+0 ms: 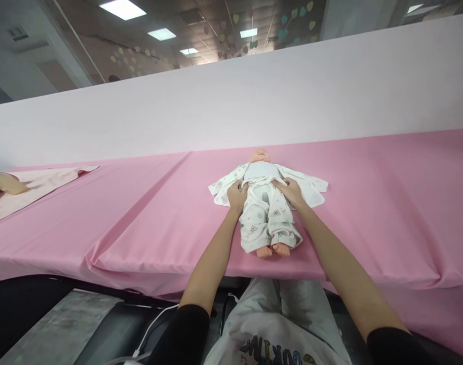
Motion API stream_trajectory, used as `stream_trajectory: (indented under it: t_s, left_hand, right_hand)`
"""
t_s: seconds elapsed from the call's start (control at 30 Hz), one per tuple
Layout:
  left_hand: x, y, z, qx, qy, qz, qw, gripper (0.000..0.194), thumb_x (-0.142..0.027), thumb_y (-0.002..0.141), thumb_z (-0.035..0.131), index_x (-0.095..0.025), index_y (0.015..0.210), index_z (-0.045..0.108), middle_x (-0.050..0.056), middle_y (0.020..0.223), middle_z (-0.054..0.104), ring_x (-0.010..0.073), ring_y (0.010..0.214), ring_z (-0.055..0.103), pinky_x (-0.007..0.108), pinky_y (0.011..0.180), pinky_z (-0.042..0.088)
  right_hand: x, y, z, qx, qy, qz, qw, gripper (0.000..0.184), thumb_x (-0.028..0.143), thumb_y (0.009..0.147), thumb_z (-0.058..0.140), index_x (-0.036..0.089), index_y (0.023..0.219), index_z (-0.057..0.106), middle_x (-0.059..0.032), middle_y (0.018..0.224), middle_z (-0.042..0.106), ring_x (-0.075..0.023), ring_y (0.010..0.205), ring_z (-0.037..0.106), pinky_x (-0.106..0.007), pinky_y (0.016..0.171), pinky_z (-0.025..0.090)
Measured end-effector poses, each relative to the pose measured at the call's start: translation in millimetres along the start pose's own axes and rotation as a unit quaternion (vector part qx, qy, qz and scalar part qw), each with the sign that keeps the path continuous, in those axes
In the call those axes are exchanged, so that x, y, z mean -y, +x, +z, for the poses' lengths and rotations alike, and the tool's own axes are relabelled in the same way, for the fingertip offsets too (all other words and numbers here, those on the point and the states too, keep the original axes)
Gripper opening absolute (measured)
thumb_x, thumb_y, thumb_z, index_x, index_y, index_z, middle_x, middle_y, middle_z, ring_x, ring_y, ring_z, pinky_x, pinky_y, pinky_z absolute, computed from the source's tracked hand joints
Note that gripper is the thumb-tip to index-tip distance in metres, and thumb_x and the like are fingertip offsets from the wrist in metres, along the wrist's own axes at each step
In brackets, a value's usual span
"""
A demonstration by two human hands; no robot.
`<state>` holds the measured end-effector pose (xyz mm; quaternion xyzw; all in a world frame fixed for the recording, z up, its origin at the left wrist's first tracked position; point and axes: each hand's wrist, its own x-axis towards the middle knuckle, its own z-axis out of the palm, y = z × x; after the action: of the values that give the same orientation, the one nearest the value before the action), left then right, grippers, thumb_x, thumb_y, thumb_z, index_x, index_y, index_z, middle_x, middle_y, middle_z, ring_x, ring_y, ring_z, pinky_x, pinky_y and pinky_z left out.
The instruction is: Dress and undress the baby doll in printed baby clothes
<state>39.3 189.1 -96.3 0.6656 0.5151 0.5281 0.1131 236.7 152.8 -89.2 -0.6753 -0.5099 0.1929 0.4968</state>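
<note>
"Pink cloth (148,223) spreads under everything in the head view. Where's the doll (260,155)?"

"On its back in the middle, head toward the white panel (231,106), bare feet (281,249) near the front edge. The upper part of its face is hard to make out."

"And its clothes?"

"The white printed top (307,183) lies open around the torso, its sleeves out to both sides. The printed trousers (255,218) cover the legs down to the ankles."

"What about the fingers?"

"The left hand (237,195) is clenched on the trousers' waistband at one side. The right hand (291,191) grasps the other side of the waistband, its fingers partly hidden by the fabric."

"Anything farther off?"

"At the far left, a pale pink cloth (45,183) with a shiny beige object (11,183) on it, cut off by the frame; I can't tell what it is. Down below, a white cable (151,327) runs beside the black left sleeve (186,332)."
</note>
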Motion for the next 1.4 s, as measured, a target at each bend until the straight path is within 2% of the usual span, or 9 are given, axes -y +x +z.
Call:
stream_trajectory:
  t_s: [0.27,0.43,0.6,0.67,0.73,0.83,0.93,1.1,1.4]
  left_hand:
    - [-2.5,-4.2,4.0,0.015,-0.006,-0.013,1.000,0.021,-0.028,0.082,0.047,-0.020,0.065,0.039,-0.005,0.060,0.041,0.0108,0.060,0.039,0.023,0.062,0.031]
    - [-4.0,-14.0,-2.2,0.090,0.080,-0.042,0.992,0.021,-0.035,0.088,0.040,-0.020,0.076,0.047,0.000,0.064,0.052,0.0173,0.064,0.050,0.027,0.062,0.033]
    - [-0.4,-24.3,-24.7,0.191,0.100,0.005,0.976,0.027,-0.044,0.088,0.039,-0.020,0.094,0.049,0.003,0.068,0.056,0.0235,0.070,0.057,0.032,0.068,0.037]
    - [2.7,-26.5,-31.6,0.246,0.034,0.017,0.968,0.035,-0.050,0.087,0.040,-0.019,0.105,0.043,0.003,0.075,0.057,0.0225,0.073,0.057,0.032,0.070,0.039]
    - [6.4,-27.0,-34.1,0.281,-0.036,0.017,0.959,0.042,-0.053,0.085,0.044,-0.019,0.108,0.037,0.003,0.083,0.058,0.0209,0.078,0.057,0.032,0.073,0.041]
    - [10.7,-26.2,-31.0,0.282,-0.113,0.004,0.953,0.047,-0.052,0.080,0.053,-0.020,0.109,0.034,0.003,0.088,0.057,0.0186,0.083,0.055,0.032,0.078,0.041]
    - [9.9,-25.6,-27.4,0.278,-0.154,-0.034,0.948,0.053,-0.051,0.078,0.058,-0.021,0.113,0.030,-0.001,0.083,0.055,0.0159,0.077,0.054,0.031,0.076,0.042]
    - [-1.3,-26.2,-32.3,0.268,-0.110,-0.043,0.956,0.049,-0.051,0.079,0.056,-0.023,0.113,0.034,-0.005,0.070,0.044,0.0131,0.065,0.045,0.029,0.069,0.039]
    - [-11.1,-27.9,-34.3,0.263,-0.120,-0.042,0.956,0.043,-0.048,0.082,0.052,-0.022,0.112,0.035,-0.005,0.069,0.041,0.0129,0.065,0.044,0.028,0.069,0.038]
  right_hand:
    - [-0.3,0.9,3.1,-0.038,-0.027,-0.013,0.999,0.041,0.059,0.069,0.058,0.021,0.062,0.044,0.0030,0.062,0.049,-0.0149,0.065,0.044,-0.026,0.062,0.029]
    - [-5.7,-1.3,1.1,0.023,-0.064,0.003,0.998,0.032,0.053,0.075,0.051,0.022,0.070,0.044,0.0018,0.062,0.053,-0.0175,0.064,0.049,-0.027,0.062,0.031]
    - [-20.4,-12.0,-12.6,0.087,-0.052,-0.030,0.994,0.017,0.037,0.076,0.050,0.022,0.077,0.043,-0.0010,0.077,0.056,-0.0196,0.076,0.052,-0.031,0.071,0.040]
    - [-25.2,-17.6,-21.7,0.124,-0.005,-0.021,0.992,0.027,0.042,0.075,0.054,0.021,0.090,0.047,-0.0036,0.092,0.059,-0.0209,0.086,0.054,-0.033,0.076,0.044]
    - [-26.8,-22.4,-30.5,0.172,0.055,-0.001,0.984,0.051,0.047,0.070,0.063,0.022,0.111,0.046,-0.0068,0.113,0.056,-0.0219,0.096,0.055,-0.034,0.080,0.047]
    - [-24.1,-26.5,-38.6,0.220,0.121,0.002,0.968,0.086,0.044,0.059,0.075,0.025,0.133,0.034,-0.0090,0.139,0.038,-0.0232,0.109,0.052,-0.032,0.081,0.051]
    - [-20.8,-27.2,-39.3,0.220,0.127,-0.001,0.967,0.095,0.042,0.057,0.077,0.024,0.138,0.031,-0.0104,0.142,0.037,-0.0252,0.112,0.052,-0.033,0.080,0.053]
    - [-19.9,-26.0,-37.7,0.198,0.087,-0.009,0.976,0.091,0.045,0.059,0.078,0.025,0.137,0.036,-0.0103,0.137,0.044,-0.0264,0.113,0.053,-0.039,0.089,0.051]
    - [-13.7,-24.9,-39.8,0.143,0.005,-0.054,0.988,0.063,0.048,0.070,0.068,0.019,0.123,0.052,-0.0100,0.134,0.050,-0.0261,0.125,0.044,-0.040,0.105,0.035]
